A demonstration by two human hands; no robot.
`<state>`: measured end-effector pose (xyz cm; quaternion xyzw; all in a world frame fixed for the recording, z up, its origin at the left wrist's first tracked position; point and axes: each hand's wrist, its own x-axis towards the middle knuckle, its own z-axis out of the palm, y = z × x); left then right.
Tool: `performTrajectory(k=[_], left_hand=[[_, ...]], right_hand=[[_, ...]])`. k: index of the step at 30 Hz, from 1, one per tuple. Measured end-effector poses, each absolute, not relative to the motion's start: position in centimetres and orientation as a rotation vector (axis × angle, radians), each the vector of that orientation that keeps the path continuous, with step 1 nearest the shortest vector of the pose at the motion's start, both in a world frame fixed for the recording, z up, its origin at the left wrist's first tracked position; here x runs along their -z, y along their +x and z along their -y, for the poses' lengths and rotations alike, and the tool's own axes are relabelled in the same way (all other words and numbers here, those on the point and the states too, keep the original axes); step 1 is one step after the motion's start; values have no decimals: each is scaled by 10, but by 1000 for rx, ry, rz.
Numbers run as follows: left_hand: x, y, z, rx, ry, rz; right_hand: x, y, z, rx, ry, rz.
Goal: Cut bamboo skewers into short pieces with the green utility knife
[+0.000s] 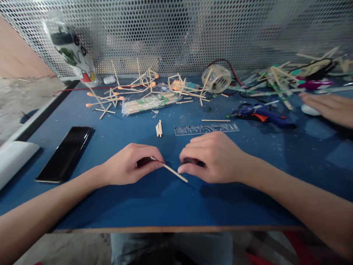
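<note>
My left hand (135,162) pinches a thin wooden stick (176,173) between thumb and index finger. The stick slants down to the right, its lower end standing free below my right fingertips. My right hand (213,156) is curled just to the right, fingers and thumb drawn together around something dark that I cannot make out. Beyond the hands, several short cut sticks (159,129) lie side by side. A clear plastic ruler (206,129) rests behind my right hand, with another wooden stick (216,120) just past it.
A phone (64,154) lies at left. Behind are stick frames with orange tips (110,97), a bag of sticks (150,103), a clear plastic cup (217,79) and a bottle (73,55). A blue glue gun (264,114) lies at right, near another person's hand (331,106).
</note>
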<state>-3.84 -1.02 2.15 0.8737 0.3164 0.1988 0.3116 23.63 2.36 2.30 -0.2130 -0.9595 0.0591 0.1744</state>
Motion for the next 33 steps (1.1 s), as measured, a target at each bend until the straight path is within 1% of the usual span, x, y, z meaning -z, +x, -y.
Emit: performTrajectory(k=[3, 6, 9, 14, 19, 22, 25, 27, 33], left_hand=[[-22, -40, 4, -451, 2239, -700], [-22, -41, 2, -390, 2226, -672], [-23, -41, 3, -352, 2222, -687], [-25, -43, 2, -317, 2184, -667], [-26, -45, 1, -313, 2159, -618], [-25, -45, 1, -327, 2163, -618], [-25, -46, 2, -345, 2159, -610], [-26, -46, 2, -341, 2161, -590], [-27, -46, 2, -314, 2209, -553]], right_hand=[[-39, 250, -38, -152, -731, 2916], [-51, 260, -45, -252, -880, 3076], [-54, 262, -44, -367, -990, 3110], [-48, 257, -42, -577, -907, 3079], [-45, 251, -40, -724, -613, 2930], [-45, 247, -32, -669, -481, 2695], [-45, 243, -23, -568, -349, 2332], [-42, 241, -23, -542, -276, 2246], [-25, 233, -29, -348, -216, 2715]])
